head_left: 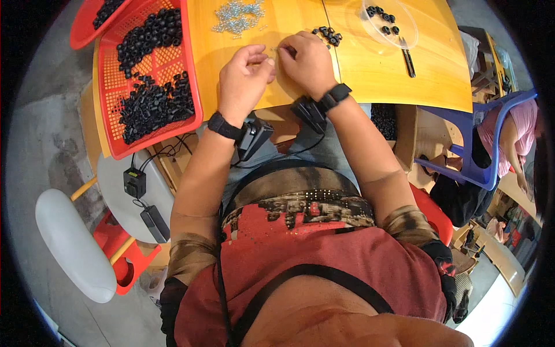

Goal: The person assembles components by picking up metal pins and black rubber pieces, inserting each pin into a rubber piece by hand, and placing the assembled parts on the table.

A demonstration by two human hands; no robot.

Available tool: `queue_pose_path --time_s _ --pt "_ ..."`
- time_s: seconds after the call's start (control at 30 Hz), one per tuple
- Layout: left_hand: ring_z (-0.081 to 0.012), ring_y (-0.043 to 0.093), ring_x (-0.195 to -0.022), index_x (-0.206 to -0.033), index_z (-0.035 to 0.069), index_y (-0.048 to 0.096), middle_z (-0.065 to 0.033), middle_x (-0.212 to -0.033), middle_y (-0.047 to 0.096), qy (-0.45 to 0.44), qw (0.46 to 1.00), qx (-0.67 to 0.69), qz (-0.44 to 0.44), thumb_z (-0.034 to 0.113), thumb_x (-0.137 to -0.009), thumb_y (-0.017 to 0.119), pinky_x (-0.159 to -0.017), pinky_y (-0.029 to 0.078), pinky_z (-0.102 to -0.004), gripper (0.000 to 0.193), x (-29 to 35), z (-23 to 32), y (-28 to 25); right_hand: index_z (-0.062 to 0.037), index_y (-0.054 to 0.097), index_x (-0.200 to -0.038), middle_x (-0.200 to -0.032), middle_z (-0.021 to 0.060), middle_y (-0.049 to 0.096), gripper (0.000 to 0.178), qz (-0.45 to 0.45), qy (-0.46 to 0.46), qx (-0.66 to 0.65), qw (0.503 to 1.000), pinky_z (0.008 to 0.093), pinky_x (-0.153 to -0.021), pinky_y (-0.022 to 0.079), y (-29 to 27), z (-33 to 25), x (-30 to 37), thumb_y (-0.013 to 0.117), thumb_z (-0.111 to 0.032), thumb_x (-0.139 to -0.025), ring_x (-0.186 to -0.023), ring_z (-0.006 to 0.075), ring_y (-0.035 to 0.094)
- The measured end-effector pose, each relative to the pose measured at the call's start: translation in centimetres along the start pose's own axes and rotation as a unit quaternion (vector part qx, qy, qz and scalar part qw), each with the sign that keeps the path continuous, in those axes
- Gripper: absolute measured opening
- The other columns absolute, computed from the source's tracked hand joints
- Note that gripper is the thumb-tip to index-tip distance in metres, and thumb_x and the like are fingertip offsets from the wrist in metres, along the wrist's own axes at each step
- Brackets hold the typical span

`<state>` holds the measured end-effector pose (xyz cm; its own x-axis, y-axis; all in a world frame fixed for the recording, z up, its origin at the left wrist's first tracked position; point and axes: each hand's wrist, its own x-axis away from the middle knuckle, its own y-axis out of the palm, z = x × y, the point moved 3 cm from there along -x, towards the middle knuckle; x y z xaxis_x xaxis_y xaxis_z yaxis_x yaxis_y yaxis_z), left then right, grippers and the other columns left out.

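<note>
Trainee: Where are the two hands working?

Technician: Both are meeting above the yellow table (370,78); the left hand (243,84) is facing the right hand (312,63), with the fingertips lying close together.

Trainee: What are the fingers doing?

Technician: The left fingers are bending loosely toward the thumb; the right fingers are curling inward; whether either set is pinching a part cannot be told, the space between the tips being too small to read.

Trainee: Where are the parts lying?

Technician: A loose cluster of black parts (334,39) is lying just beyond the right hand; a scatter of small clear-blue pieces (238,17) is lying on the table beyond the left hand; a red basket (193,69) is standing at the left, holding a heap of round black parts (151,36) and, nearer the person, a heap of short black pieces (156,113).

Trainee: What is occupying the right side?

Technician: A clear tub (407,17) is holding several black rings (386,17); a slim black tool (409,61) is lying just beside it; a black strap is encircling each wrist.
</note>
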<state>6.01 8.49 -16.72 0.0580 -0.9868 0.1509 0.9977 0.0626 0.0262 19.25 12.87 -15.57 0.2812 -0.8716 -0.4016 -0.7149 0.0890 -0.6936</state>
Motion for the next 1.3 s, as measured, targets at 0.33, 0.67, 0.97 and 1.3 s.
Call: queue_pose_path --time_s 0.33,0.67,0.97,1.3 --pt "-0.0143 0.061 -0.074 -0.103 -0.007 0.052 -0.0115 -0.091 0.059 0.011 0.997 0.057 0.049 -0.001 -0.082 0.051 -0.064 0.052 -0.0249 0.022 0.9 -1.5 0.0 -0.0051 0.062 -0.073 -0.075 0.0107 0.057 0.011 -0.028 -0.079 0.090 0.992 0.0358 -0.068 0.047 1.4 -1.2 -0.2 0.060 -0.013 -0.066 -0.080 0.0284 0.055" --pt "-0.0140 0.062 -0.065 -0.104 -0.007 0.053 -0.0093 -0.086 0.061 0.019 0.998 -0.047 0.041 0.000 -0.083 0.050 -0.060 0.052 -0.0239 0.023 0.1 -0.5 -0.1 -0.0023 0.063 -0.080 -0.073 0.0163 0.057 0.015 -0.066 -0.050 -0.015 0.996 0.0383 -0.067 0.046 0.7 -0.6 -2.3 0.055 -0.009 -0.069 -0.073 0.0336 0.055" --pt "-0.0142 0.062 -0.067 -0.107 -0.006 0.052 -0.0092 -0.087 0.059 0.001 0.999 -0.025 0.036 0.002 -0.083 0.052 -0.060 0.052 -0.0236 0.025 0.2 -0.7 -0.5 -0.0044 0.065 -0.083 -0.077 0.0145 0.061 0.015 -0.034 -0.009 0.012 0.999 0.0316 -0.062 0.048 1.5 -0.6 -4.3 0.056 -0.010 -0.072 -0.068 0.0290 0.060" --pt "-0.0127 0.059 -0.072 -0.102 -0.003 0.054 -0.0083 -0.086 0.060 0.017 0.978 0.206 0.019 0.010 -0.086 0.055 -0.068 0.050 -0.0244 0.021 0.5 -0.6 -1.0 0.0024 0.060 -0.093 -0.082 0.0052 0.063 0.016 -0.096 0.183 -0.338 0.918 0.0207 -0.064 0.048 1.2 -0.9 0.3 0.054 -0.009 -0.083 -0.071 0.0080 0.058"
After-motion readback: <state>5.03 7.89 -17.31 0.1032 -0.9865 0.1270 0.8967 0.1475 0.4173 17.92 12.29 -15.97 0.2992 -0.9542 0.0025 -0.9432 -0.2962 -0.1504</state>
